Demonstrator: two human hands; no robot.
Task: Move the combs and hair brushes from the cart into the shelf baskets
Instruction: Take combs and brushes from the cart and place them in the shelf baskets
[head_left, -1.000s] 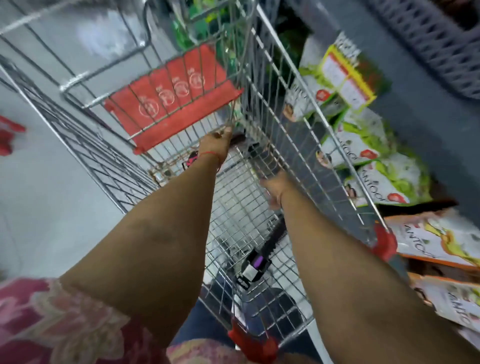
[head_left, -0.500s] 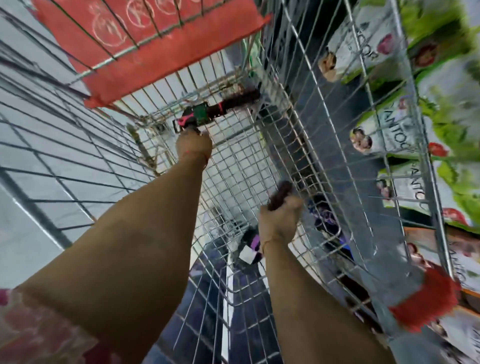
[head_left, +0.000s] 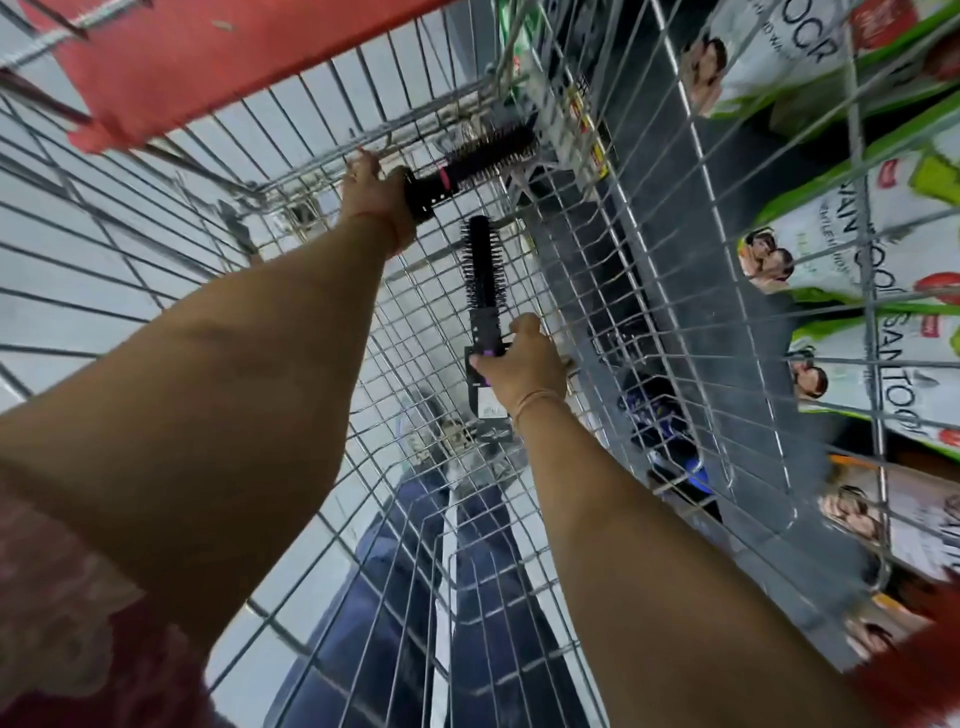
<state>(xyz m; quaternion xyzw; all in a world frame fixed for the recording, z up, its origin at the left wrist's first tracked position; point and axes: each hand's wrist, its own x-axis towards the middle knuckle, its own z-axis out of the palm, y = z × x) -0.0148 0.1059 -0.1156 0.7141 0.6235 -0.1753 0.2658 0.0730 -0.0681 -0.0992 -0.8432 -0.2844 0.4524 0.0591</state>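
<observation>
A shop aisle. Wire shopping cart (head_left: 597, 291) with red flap (head_left: 218, 57). Packaged goods (head_left: 852, 249) stacked alongside.

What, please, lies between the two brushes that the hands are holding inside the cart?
Nothing: in the head view only the cart's bare wire floor shows between the pink-banded brush in the left hand and the purple-banded brush in the right hand.
</observation>
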